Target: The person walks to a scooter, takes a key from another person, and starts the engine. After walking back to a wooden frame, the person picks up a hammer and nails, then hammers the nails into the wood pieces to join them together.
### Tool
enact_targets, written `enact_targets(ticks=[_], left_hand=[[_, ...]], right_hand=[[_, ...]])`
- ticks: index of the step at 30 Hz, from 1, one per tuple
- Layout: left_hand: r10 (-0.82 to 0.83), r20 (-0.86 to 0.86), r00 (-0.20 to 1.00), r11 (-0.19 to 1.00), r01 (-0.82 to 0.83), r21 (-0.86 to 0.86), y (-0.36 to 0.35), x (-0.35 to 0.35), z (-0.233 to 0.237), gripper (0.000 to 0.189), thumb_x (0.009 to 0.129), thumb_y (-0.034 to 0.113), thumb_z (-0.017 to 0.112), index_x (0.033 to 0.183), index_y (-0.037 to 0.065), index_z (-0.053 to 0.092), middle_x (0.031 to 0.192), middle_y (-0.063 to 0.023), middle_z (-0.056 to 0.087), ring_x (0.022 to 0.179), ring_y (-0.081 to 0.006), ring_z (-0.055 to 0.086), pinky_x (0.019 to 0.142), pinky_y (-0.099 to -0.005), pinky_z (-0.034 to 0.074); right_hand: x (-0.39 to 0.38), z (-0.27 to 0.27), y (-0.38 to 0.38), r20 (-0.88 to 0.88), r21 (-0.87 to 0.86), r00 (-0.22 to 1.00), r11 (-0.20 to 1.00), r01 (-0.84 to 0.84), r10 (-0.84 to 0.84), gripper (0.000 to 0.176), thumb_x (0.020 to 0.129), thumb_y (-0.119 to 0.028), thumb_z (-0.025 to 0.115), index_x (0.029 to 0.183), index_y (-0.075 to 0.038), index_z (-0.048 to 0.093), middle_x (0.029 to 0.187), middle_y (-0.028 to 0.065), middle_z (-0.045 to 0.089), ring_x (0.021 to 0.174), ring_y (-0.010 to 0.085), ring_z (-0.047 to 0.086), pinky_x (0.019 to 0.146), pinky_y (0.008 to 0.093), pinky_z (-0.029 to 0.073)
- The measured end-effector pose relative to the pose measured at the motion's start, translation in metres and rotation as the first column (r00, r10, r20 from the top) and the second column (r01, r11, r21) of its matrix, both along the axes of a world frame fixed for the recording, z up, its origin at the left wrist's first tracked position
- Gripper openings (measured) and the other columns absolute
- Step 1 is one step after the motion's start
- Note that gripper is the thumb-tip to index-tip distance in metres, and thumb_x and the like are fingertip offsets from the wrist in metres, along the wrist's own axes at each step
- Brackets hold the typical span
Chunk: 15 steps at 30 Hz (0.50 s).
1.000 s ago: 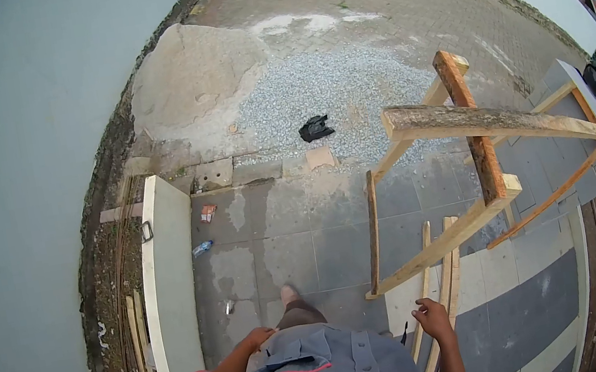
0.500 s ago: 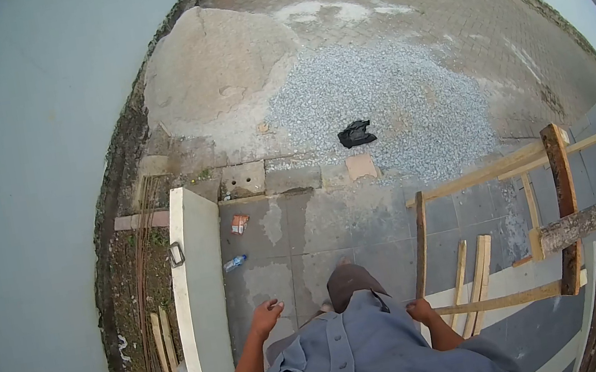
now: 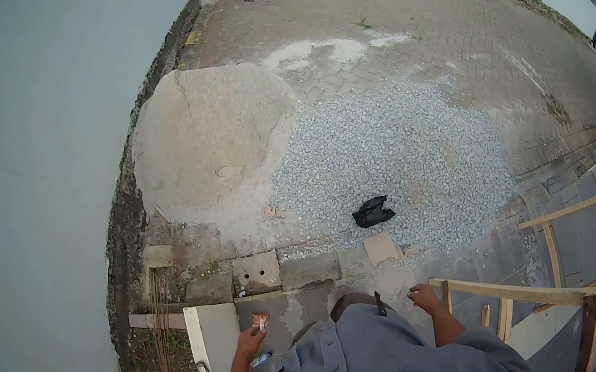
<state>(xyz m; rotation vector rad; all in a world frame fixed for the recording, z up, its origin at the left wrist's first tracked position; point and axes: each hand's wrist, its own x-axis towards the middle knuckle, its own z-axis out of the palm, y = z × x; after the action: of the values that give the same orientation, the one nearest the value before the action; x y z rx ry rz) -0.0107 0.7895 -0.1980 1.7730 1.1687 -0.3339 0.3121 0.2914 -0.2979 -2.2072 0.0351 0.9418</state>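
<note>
Right hand [image 3: 425, 297] swings into the picture just beside the near end of the wooden frame [image 3: 517, 288], and no hold on it shows! Fingers look loosely bent there, but whether that grip is apart or together, I can't tell; nor can I say whether the wrist brushes the timber.

Over on the left, left hand [image 3: 249, 342] hangs low, right below an orange packet [image 3: 260, 320] in view; it could well be lying on the paving beyond the fingers. That grip's state I can't make out either. A bottle [image 3: 261, 359] peeps out by the forearm.

The step in hand looks like a stride forward, one knee [image 3: 353, 300] leading, nothing clearly carried. A grasp on the frame from here would call for the right hand to turn outward and wrap its fingers round the timber.

And the frame's lie: it stands at the person's right, on the near side of the gravel [image 3: 401, 146]. Its top beam has its long axis running from beside the right hand out rightward, dipping slightly down the view; a dark post [image 3: 590, 330] drops from the far end. Paler bars [image 3: 581, 202] slant up to the right beyond.
</note>
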Motion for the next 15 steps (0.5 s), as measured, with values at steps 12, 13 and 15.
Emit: enact_targets(ticks=[12,13,15], left_hand=[[0.056,-0.259,0.964,0.996,-0.073,-0.057,0.156,0.111,-0.051,0.030,0.087,0.034,0.071,0.095,0.006,0.066,0.079,-0.0120,0.066,0.067,-0.0216,0.065,0.058,-0.0341,0.052],[0.176,-0.180,0.968,0.980,-0.190,-0.061,0.186,0.164,-0.050,0.032,0.088,0.035,0.071,0.092,0.004,0.065,0.076,-0.0112,0.065,0.064,-0.0207,0.064,0.057,-0.0331,0.051],[0.387,0.020,0.922,0.919,-0.383,-0.097,0.259,0.290,-0.047,0.037,0.089,0.037,0.071,0.086,0.000,0.063,0.071,-0.0095,0.063,0.059,-0.0189,0.063,0.054,-0.0310,0.050]], right_hand=[[0.381,0.174,0.321,0.477,0.380,0.867,0.923,-0.058,-0.142,0.034,0.090,-0.014,0.070,0.120,0.003,0.064,0.090,0.0144,0.071,0.083,0.0190,0.067,0.074,0.0338,0.053],[0.402,0.154,0.336,0.516,0.361,0.843,0.931,-0.051,-0.154,0.033,0.091,-0.015,0.069,0.119,0.003,0.065,0.088,0.0131,0.071,0.080,0.0170,0.065,0.073,0.0336,0.053],[0.430,0.103,0.357,0.470,0.308,0.862,0.951,0.038,-0.187,0.033,0.091,-0.015,0.068,0.118,0.003,0.065,0.088,0.0135,0.070,0.079,0.0176,0.065,0.073,0.0334,0.053]])
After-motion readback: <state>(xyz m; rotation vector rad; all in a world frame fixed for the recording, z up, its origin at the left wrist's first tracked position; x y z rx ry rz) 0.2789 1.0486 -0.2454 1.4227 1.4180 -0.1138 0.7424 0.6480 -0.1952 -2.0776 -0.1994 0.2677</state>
